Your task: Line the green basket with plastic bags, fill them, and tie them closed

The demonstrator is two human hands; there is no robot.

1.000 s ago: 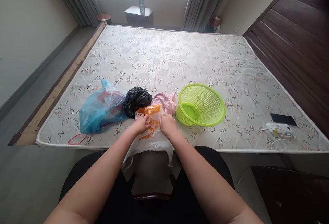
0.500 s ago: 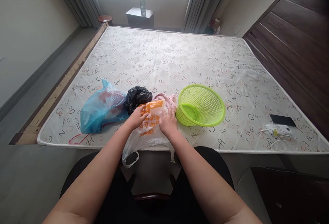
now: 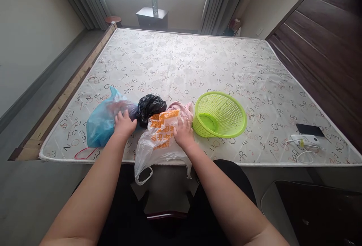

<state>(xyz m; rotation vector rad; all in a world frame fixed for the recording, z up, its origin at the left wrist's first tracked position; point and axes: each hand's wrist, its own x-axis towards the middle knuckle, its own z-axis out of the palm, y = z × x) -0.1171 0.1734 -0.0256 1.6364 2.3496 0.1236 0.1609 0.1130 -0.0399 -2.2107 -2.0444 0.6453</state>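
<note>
My left hand [image 3: 125,123], fingers spread, lies on the right side of a translucent blue plastic bag [image 3: 99,124] with something reddish inside. My right hand [image 3: 183,131] rests open on a white plastic bag with orange print [image 3: 164,132], whose handles hang over the mattress edge. Behind that bag and partly under it is a pink cloth [image 3: 181,107]. A crumpled black plastic bag [image 3: 152,106] sits between the blue bag and the pink cloth. To the right of my right hand, a green mesh basket [image 3: 219,115] stands tilted, its opening facing up and toward me.
Everything lies on a letter-printed mattress [image 3: 181,65]. A dark flat phone-like object [image 3: 310,130] and a white device with a cable [image 3: 305,141] lie at the right. A red cord loop [image 3: 85,153] is near the front left edge. A small nightstand [image 3: 152,18] holds a bottle [image 3: 154,0].
My left hand has moved left from the white plastic bag to the blue bag, its fingers spreading. My right hand stays on the white bag. The view has shifted slightly.
</note>
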